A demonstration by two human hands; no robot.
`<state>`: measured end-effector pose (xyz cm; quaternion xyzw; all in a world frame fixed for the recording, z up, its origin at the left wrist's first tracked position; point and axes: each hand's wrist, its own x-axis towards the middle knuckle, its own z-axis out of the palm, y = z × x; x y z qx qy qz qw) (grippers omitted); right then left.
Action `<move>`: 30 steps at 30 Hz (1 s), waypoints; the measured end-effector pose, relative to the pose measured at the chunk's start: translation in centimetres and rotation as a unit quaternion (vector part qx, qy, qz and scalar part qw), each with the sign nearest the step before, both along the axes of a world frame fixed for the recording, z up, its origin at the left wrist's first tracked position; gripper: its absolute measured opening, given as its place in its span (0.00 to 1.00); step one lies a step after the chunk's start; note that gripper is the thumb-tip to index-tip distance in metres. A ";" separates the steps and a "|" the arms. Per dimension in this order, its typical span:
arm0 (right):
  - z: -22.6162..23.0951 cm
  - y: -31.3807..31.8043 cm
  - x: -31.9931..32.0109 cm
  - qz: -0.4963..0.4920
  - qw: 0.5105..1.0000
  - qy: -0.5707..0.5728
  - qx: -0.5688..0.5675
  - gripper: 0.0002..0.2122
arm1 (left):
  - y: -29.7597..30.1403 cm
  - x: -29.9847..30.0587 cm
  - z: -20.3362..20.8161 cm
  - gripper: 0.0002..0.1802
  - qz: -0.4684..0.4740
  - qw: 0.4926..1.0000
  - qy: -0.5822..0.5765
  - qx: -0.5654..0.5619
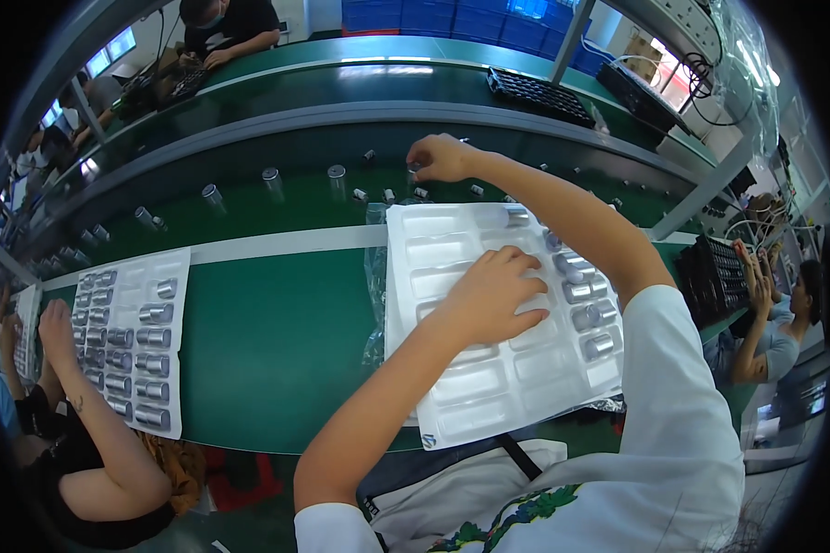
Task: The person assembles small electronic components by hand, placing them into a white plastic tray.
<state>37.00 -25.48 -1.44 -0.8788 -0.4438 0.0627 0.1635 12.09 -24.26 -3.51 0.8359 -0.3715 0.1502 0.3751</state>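
A white plastic tray (461,378) with moulded pockets lies in front of me. Silver metal cylinders (599,347) lie on their sides in its right-hand pockets, while many left and middle pockets hold nothing. Over the middle of the tray, my left hand (496,297) is open, palm down with fingers spread, and grips nothing. My right hand (444,158) reaches past the tray's far edge to the green belt. Its fingers are closed around a silver cylinder (413,172) standing there, partly hidden by them. Another upright cylinder (337,172) stands on the belt left of that hand.
More cylinders (213,194) and several small metal pieces (360,195) are spread along the belt. A co-worker's arm (111,433) is at the left, beside a second tray (183,369) of cylinders. Black trays (710,276) are stacked at right. A metal post (701,189) rises beyond my right arm.
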 end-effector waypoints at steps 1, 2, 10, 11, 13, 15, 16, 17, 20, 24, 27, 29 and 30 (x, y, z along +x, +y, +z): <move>0.0 0.7 0.2 0.014 0.999 -0.010 -0.042 0.18 | 0.1 0.0 0.1 0.18 0.000 1.000 -0.002 0.001; 0.3 1.6 -0.2 0.028 0.996 -0.018 -0.082 0.18 | 0.2 0.0 0.1 0.18 0.002 1.000 0.001 -0.001; 1.2 9.7 -7.0 0.098 0.977 -0.025 -0.189 0.23 | 0.3 -0.3 0.9 0.17 0.022 0.999 0.043 0.013; 0.3 9.5 -6.2 0.118 0.979 -0.044 -0.162 0.20 | -0.1 -0.1 1.1 0.17 0.018 0.999 0.045 0.009; 1.3 10.3 -5.6 0.130 0.977 0.004 -0.171 0.17 | -0.2 0.1 1.2 0.17 0.023 0.998 0.057 0.017; 2.9 9.3 -4.9 0.142 0.977 -0.015 -0.161 0.18 | -0.3 0.2 1.3 0.17 0.017 0.998 0.050 0.021; 3.8 8.4 -4.1 0.149 0.987 0.001 -0.055 0.19 | -0.4 0.1 1.4 0.17 0.027 0.998 0.052 0.021; 4.8 7.6 -4.3 0.158 0.986 0.020 0.051 0.20 | -0.3 0.2 1.3 0.17 0.028 0.998 0.053 0.025; 8.3 2.1 -5.1 0.096 0.959 0.219 0.150 0.18 | -0.3 0.6 1.4 0.19 0.021 0.999 0.032 0.035; 7.7 -7.2 -7.2 0.001 0.882 0.366 0.297 0.14 | -0.2 1.2 2.0 0.22 0.059 0.980 0.143 -0.126; 4.5 -11.7 -8.1 -0.137 0.722 0.460 0.499 0.10 | 0.0 3.9 2.3 0.23 0.129 0.959 0.214 -0.135; 0.7 -14.8 -6.4 -0.151 0.604 0.507 0.596 0.09 | -1.4 5.8 2.9 0.20 0.214 0.971 0.101 -0.040; -0.2 -14.5 -6.2 -0.165 0.543 0.529 0.631 0.09 | -1.6 6.4 2.9 0.20 0.223 0.970 0.094 -0.036</move>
